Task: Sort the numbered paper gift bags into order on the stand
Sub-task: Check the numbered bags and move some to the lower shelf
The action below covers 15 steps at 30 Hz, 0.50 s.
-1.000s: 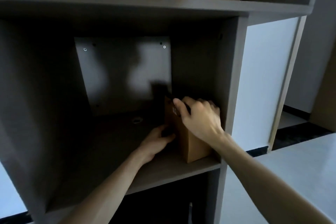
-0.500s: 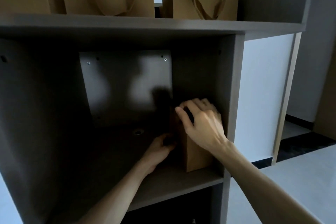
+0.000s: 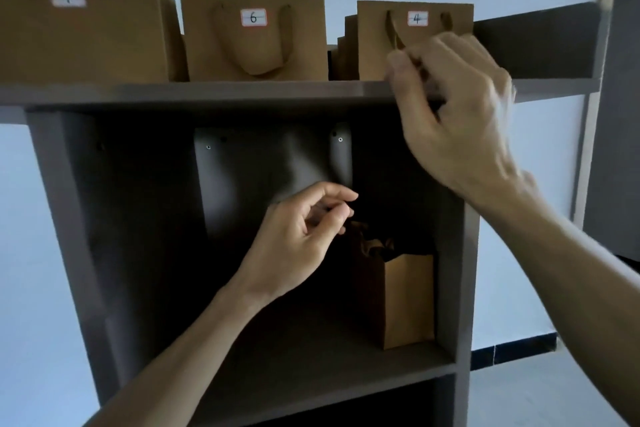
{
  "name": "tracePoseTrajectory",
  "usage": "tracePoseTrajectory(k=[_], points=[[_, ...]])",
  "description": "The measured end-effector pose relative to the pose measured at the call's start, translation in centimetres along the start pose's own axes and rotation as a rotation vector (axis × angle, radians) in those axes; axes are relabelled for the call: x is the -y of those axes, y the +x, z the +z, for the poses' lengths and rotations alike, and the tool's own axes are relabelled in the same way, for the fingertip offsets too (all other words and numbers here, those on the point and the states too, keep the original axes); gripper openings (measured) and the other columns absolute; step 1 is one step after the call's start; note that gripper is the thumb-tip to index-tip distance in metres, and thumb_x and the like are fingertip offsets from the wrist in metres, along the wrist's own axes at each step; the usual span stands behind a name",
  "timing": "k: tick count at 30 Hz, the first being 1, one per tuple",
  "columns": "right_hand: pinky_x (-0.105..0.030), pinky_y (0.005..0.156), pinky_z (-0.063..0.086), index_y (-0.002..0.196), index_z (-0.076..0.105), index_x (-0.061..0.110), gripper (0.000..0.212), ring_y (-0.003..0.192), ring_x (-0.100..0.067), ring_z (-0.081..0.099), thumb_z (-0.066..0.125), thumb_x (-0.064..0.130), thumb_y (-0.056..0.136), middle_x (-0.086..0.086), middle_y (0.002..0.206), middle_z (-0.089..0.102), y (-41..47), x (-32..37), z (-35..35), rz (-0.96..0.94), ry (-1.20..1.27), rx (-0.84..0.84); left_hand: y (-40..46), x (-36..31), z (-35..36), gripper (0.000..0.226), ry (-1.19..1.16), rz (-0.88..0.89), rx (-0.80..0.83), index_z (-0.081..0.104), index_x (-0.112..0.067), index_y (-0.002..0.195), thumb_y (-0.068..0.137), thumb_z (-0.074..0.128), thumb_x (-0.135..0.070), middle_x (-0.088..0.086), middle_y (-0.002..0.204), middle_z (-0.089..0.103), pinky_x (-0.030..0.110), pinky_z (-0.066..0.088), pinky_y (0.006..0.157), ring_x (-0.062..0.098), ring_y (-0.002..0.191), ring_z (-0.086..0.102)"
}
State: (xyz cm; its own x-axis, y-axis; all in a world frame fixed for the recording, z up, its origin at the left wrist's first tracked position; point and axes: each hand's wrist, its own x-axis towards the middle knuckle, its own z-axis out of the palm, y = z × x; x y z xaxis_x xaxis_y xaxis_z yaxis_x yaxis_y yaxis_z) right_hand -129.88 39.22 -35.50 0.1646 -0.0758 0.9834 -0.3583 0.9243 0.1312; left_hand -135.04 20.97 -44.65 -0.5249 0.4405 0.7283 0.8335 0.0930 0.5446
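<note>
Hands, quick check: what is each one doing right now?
Left hand: fingers loosely curled, holding nothing, above the small bag in the cubby.
Right hand: pinching a handle of bag 4 on the top shelf.

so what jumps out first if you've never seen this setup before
Three brown paper bags stand in a row on the top shelf, labelled 1, 6 and 4 from left to right. The right hand is raised in front of the bag marked 4. In the dark compartment below, the left hand hovers beside a smaller bag against the right wall.
</note>
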Motion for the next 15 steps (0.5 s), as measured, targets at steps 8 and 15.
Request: tracePoseTrajectory(k=[8, 15], points=[[-0.037, 0.067, 0.044, 0.084, 0.066, 0.008, 0.041, 0.08, -0.018, 0.057, 0.045, 0.039, 0.1, 0.001, 0.079, 0.064, 6.0, 0.9, 2.5, 0.114, 0.012, 0.164, 1.6, -4.4, -4.1, 0.017, 0.091, 0.054, -0.018, 0.067, -0.023, 0.11, 0.096, 0.059, -0.017, -0.009, 0.092, 0.071, 0.036, 0.058, 0.068, 0.015, 0.085, 0.07], [-0.038, 0.066, 0.047, 0.085, 0.068, 0.012, 0.031, 0.07, -0.013, 0.058, 0.051, 0.034, 0.1, 0.001, 0.078, 0.067, 14.7, 0.9, 4.2, 0.279, 0.218, 0.438, 6.2, -11.2, -8.0, 0.018, -0.29, -0.118, 0.114, 0.066, -0.018, 0.111, 0.096, 0.055, -0.017, 0.005, 0.092, 0.07, 0.035, 0.057, 0.059, 0.028, 0.08, 0.071]])
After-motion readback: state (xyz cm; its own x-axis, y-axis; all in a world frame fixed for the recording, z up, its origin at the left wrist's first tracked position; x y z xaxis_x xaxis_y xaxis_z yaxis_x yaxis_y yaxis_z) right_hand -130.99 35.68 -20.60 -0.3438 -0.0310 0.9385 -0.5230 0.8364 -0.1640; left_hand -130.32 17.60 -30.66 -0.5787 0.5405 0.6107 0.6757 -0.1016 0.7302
